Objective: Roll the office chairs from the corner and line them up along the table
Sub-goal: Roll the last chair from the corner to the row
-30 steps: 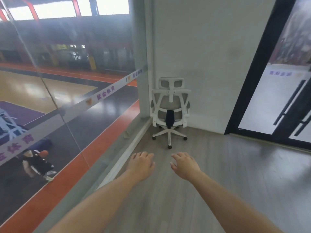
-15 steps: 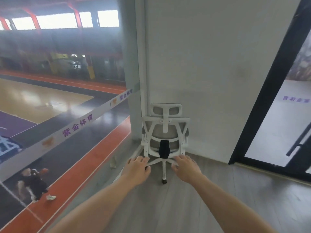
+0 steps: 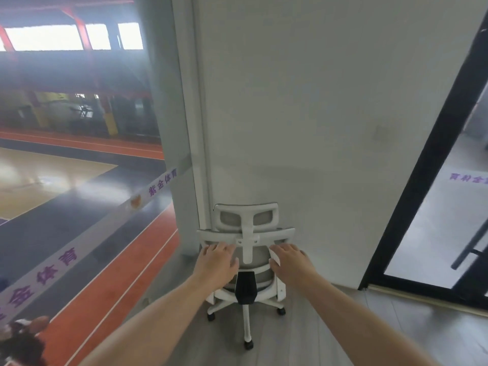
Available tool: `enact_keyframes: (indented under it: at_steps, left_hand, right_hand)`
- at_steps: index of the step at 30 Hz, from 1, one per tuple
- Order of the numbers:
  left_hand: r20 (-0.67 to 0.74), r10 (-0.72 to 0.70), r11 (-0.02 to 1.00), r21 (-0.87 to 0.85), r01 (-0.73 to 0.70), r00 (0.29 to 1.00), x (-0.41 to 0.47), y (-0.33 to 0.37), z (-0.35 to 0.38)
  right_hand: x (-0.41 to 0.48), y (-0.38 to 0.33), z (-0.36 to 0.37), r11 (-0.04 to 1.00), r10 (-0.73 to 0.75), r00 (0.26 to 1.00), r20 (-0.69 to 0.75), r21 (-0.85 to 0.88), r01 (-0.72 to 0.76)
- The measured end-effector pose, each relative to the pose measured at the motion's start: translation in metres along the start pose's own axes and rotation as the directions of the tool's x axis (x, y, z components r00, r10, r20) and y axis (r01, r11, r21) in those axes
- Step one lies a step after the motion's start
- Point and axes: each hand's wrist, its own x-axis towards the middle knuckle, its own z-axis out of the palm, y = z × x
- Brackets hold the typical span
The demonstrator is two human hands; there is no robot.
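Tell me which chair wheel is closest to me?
The black wheel at the end of the leg pointing toward you; the left wheel and right wheel sit farther back.

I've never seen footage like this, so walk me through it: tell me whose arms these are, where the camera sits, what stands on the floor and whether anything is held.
There is no machine here: a person wears one wide-angle camera on the head, looking forward and down, so the two bare arms are that person's own. On the grey floor stands one white office chair on casters, its back toward the camera, close to the white wall, with a glass wall overlooking a sports court on the left and a black-framed glass door on the right. The left hand and right hand reach the top of the backrest with fingers spread and fairly straight. Neither grip has closed, so nothing is held yet.
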Motion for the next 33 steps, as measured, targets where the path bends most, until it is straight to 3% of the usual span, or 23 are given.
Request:
enact_keyframes:
  at_steps: [9, 19, 22, 26, 33]
  left_hand:
    - [-0.066, -0.024, 0.999, -0.035, 0.022, 0.998, 0.165, -0.030, 0.036]
    - [0.148, -0.017, 0.992, 0.126, -0.002, 0.989, 0.295, -0.082, 0.084]
    - [0.097, 0.010, 0.993, 0.118, -0.021, 0.995, 0.301, -0.090, 0.099]
    - [-0.005, 0.041, 0.984, 0.176, -0.040, 0.999, 0.292, -0.087, 0.114]
    - [-0.111, 0.085, 0.973, 0.225, -0.058, 0.990, 0.256, -0.068, 0.113]
  right_hand:
    - [0.204, 0.039, 0.007, 0.995, -0.098, 0.995, 0.010, 0.019, 0.098]
    - [0.362, 0.081, 0.055, 0.952, -0.269, 0.934, 0.236, -0.082, 0.295]
    - [0.370, 0.088, 0.072, 0.927, -0.353, 0.933, 0.068, -0.106, 0.359]
    - [0.359, 0.093, 0.085, 0.880, -0.475, 0.859, -0.191, -0.108, 0.462]
    - [0.326, 0.097, 0.075, 0.850, -0.526, 0.832, -0.178, -0.143, 0.507]
